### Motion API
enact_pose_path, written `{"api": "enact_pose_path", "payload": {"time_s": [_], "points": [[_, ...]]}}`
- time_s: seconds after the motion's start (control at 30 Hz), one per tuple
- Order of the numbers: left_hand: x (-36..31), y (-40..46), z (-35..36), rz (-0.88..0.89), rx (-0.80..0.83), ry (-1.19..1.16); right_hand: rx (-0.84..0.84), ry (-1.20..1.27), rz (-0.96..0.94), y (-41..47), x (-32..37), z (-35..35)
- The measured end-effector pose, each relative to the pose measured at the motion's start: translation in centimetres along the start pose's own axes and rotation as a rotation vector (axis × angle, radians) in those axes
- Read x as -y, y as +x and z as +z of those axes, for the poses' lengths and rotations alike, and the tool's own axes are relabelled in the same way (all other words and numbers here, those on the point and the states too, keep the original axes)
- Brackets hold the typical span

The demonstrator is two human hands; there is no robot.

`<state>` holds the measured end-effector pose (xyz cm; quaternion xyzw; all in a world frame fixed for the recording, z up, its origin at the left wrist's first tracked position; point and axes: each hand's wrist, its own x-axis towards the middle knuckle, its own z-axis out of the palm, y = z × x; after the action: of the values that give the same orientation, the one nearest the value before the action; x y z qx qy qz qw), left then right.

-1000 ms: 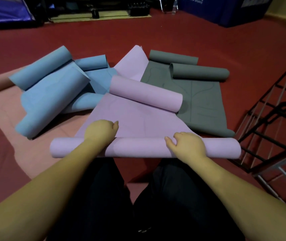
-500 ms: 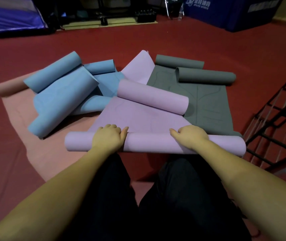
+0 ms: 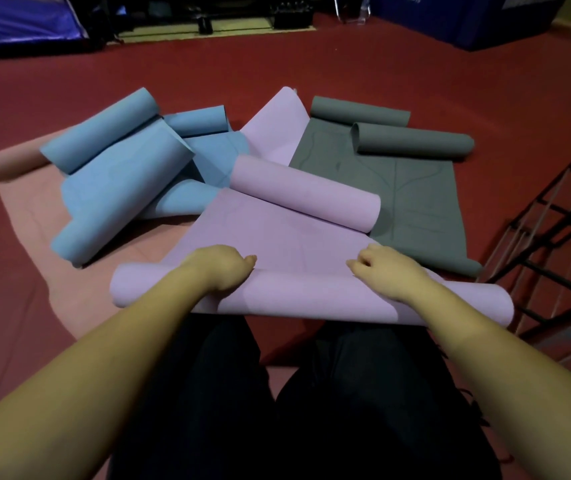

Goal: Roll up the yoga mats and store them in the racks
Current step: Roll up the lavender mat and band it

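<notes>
At frame's right, rack [image 3: 554, 216] cut off

Dark red floor [image 3: 381, 57] carried everything. A pink mat [image 3: 27, 216] lay flat on it at left, one far end curled. Blue mats [image 3: 114, 174] sat partly rolled on the pink one. A grey mat [image 3: 422, 202] lay flat on the floor at right, with grey rolls at its far end. A black rack [image 3: 554, 230] stood at far right.
</notes>
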<state>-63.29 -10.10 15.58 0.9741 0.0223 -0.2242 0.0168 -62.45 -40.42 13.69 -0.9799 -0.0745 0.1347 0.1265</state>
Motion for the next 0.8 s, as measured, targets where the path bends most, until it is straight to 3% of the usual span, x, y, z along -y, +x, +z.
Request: {"api": "enact_pose_path", "payload": {"time_s": [0.07, 0.2, 0.53, 0.6, 0.8], "points": [[-0.4, 0.6, -0.5, 0.003, 0.06, -0.016, -0.223, -0.013, -0.015, -0.5, 0.0, 0.2], [-0.6, 1.8, -0.8, 0.015, 0.142, -0.087, -0.367, -0.069, 0.003, -1.4, 0.3, 1.2], [0.0, 4.2, -0.4, 0.004, 0.233, -0.274, -0.441, -0.202, -0.053, -2.7, 0.3, 4.8], [-0.3, 3.8, -0.3, -0.015, 0.149, -0.235, -0.43, -0.213, -0.036, -2.0, 0.3, 4.5], [0.4, 1.9, 1.4, -0.029, -0.373, -0.233, -0.388, -0.242, -0.024, -0.7, 0.8, 3.6]]}}
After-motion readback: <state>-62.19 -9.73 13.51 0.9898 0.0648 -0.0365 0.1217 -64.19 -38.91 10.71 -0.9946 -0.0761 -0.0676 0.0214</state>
